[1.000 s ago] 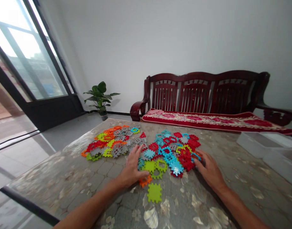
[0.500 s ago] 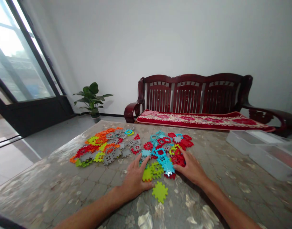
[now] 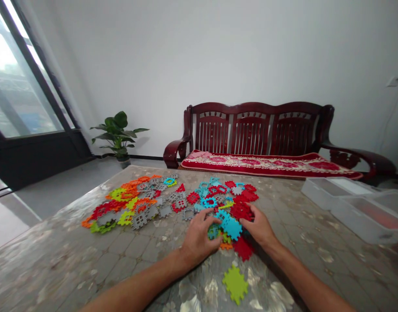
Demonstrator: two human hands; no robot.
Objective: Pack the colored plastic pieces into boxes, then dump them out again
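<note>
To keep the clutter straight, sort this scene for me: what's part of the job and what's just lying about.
Part of the job:
left hand
right hand
blue waffle block
scattered multicoloured waffle blocks

Just lying about:
dark red wooden bench
potted plant
clear plastic bins

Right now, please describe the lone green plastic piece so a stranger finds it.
On the patterned table, find the plastic pieces by the left hand and right hand. The lime-green piece lies nearest the viewer, touching no other piece.
</note>
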